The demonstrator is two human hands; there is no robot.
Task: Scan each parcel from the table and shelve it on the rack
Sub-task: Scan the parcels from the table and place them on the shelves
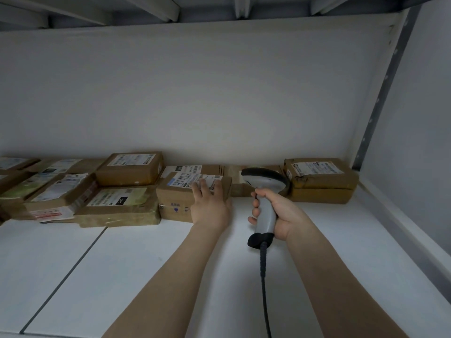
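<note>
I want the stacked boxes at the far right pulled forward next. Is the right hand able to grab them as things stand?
Probably not yet: the right hand grips the scanner, so its fingers are taken. The way to the stacked boxes looks free, over bare shelf.

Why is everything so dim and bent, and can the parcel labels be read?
Head view: dim, greyish light; the wide-angle lens slants the rack upright; the label on the parcel under the left hand is too soft to read; the scanner looks sharper.
</note>
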